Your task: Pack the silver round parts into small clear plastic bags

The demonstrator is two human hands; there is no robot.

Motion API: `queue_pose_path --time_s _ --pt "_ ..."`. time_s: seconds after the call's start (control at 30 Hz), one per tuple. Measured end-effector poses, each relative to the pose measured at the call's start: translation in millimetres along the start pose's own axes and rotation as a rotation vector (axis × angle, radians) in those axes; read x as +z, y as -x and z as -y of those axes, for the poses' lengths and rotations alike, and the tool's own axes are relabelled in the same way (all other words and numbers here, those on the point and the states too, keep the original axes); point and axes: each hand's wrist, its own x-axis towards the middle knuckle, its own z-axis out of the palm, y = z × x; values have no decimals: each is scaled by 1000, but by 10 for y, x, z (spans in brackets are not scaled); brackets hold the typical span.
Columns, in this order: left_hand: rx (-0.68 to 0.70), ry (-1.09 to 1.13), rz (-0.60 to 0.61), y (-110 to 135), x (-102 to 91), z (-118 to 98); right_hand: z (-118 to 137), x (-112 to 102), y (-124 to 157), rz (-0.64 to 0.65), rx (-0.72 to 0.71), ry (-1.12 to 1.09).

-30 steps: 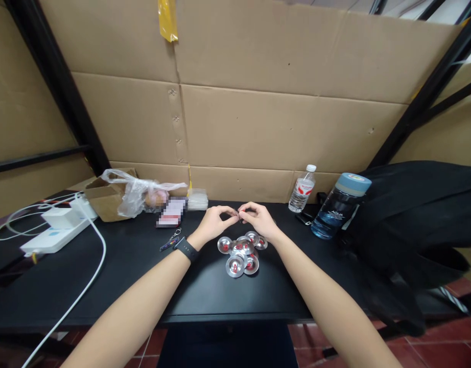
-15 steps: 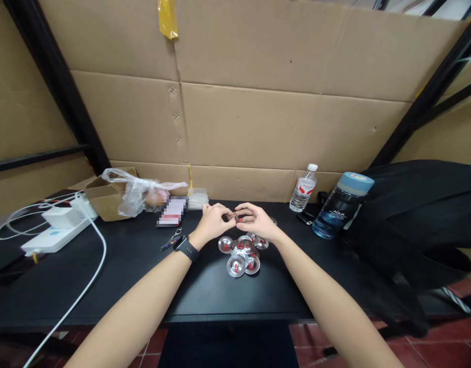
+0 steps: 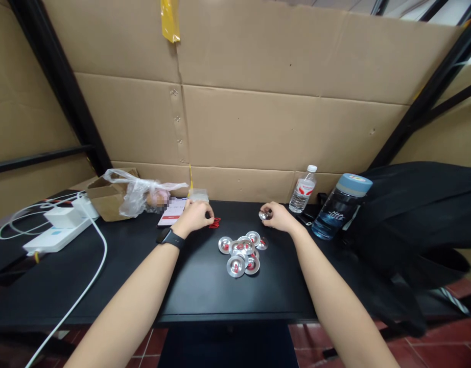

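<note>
My left hand (image 3: pixel 197 214) is at the back of the black table, thumb and fingertips pinched together at a small bunch of red cord (image 3: pixel 215 223). Exactly how much cord lies between the fingertips is hidden. To the right, my right hand (image 3: pixel 278 216) has its fingers closed on the rim of a shiny metal finger cymbal (image 3: pixel 265 214). Between my forearms lies a loose, overlapping pile of several finger cymbals (image 3: pixel 236 266), dished in the middle, with red cord loops showing. A dark watch (image 3: pixel 170 238) is on my left wrist.
A phone (image 3: pixel 169 214) and a clear plastic box (image 3: pixel 198 195) sit by my left hand. Further left are a cardboard box (image 3: pixel 101 197), a plastic bag (image 3: pixel 134 197) and a white power strip (image 3: pixel 53 236). A water bottle (image 3: pixel 303 190), a blue-lidded bottle (image 3: pixel 340 207) and a black bag (image 3: pixel 407 220) stand right.
My hands, together over the table half a second ago, have moved apart. The left went left to the red cord, now visible; the right moved right and grips a cymbal.
</note>
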Motion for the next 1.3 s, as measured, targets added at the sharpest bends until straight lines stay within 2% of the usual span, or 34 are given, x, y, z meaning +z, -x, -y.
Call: queue_pose_path --time_s 0.1,0.17,0.27,0.37,0.47,0.6,0.77,0.87,1.0,1.17,1.3 --pt "15 47 18 -1 -2 64 -252 -75 13 143 97 16" --pt "90 144 63 -3 8 21 -332 -87 21 213 116 16" --pt "237 323 267 2 41 -143 -358 -80 25 251 116 20" --pt "307 331 400 16 77 -344 -330 -73 28 239 120 34" --pt "316 207 371 36 75 -490 -290 -73 36 218 119 54" --pt "317 119 285 71 14 -563 -248 -77 43 182 111 68" --pt "237 112 420 85 7 -568 -135 -70 37 139 47 30" --pt "195 51 390 66 54 -535 29 -42 37 123 -43 -19" --pt "201 86 250 32 118 -458 345 66 54 124 -157 -183" --pt "85 599 102 -30 204 -441 700 310 79 176 -169 -567" --pt "39 946 42 -79 292 -503 810 416 72 178 -142 -834"
